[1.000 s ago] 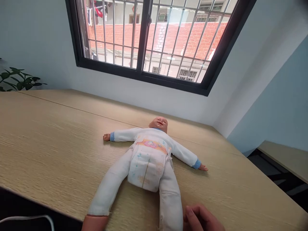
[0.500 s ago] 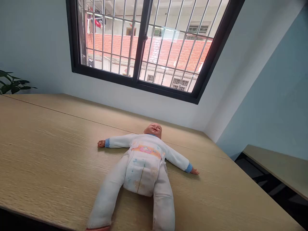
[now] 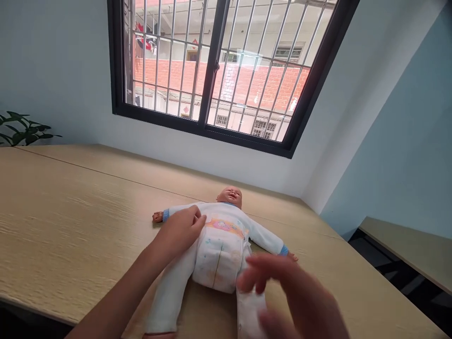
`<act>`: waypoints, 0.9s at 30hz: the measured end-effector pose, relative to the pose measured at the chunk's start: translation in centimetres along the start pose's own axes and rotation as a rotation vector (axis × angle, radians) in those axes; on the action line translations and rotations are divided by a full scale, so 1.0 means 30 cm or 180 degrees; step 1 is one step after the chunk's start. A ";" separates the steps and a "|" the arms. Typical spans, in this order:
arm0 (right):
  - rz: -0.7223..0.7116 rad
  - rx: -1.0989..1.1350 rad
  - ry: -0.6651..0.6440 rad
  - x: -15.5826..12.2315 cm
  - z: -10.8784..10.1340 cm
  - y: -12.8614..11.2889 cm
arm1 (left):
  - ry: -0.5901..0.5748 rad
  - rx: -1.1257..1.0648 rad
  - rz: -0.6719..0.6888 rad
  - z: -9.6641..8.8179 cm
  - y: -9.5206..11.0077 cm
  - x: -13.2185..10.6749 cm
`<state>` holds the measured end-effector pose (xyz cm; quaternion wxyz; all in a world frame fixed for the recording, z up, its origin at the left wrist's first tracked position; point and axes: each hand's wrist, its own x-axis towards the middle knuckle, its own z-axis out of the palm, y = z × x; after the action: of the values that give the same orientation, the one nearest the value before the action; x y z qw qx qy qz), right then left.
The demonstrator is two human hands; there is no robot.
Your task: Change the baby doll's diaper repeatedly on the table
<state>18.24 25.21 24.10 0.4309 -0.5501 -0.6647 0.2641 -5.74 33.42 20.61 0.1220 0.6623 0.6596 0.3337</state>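
A baby doll [image 3: 231,197] lies face up on the table, arms spread, in a white outfit with blue cuffs. Around its hips is a white diaper [image 3: 217,256] with an orange printed waistband. My left hand [image 3: 183,228] is at the waistband's left end, its fingers curled closed on the diaper's edge; the fingertips are partly hidden. Over the doll's leg on the right hovers my right hand [image 3: 293,292], smeared by motion, nearer the camera. Its fingers are bent and apart, and nothing shows between them.
The wooden table [image 3: 88,226] reaches back to the wall beneath a barred window [image 3: 201,125]. A leafy plant [image 3: 26,129] stands at the far left. Lower on the right is another wooden surface [image 3: 406,249] with a dark side.
Both my hands have come into view from below. The left has reached the diaper's waist; the right is over the doll's leg. The view has shifted slightly, while the doll lies as before.
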 end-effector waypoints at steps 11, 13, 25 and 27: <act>0.0432 -0.0482 -0.1372 0.419 0.160 0.332 | -0.0301 0.0026 0.0334 0.177 -0.093 0.141; 0.0125 -0.0588 -0.1050 0.418 0.180 0.361 | -0.0266 -0.0011 0.0408 0.185 -0.113 0.145; -0.0664 -0.0876 -0.0426 0.410 0.214 0.373 | 0.0013 -0.0033 0.0532 0.210 -0.133 0.146; -0.0677 -0.0842 -0.0397 0.407 0.209 0.375 | 0.0065 0.0023 0.0487 0.208 -0.132 0.146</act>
<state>18.22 40.56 15.19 0.3383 -0.5112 -0.7736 0.1608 -5.51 39.73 14.79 0.0871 0.7078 0.6094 0.3465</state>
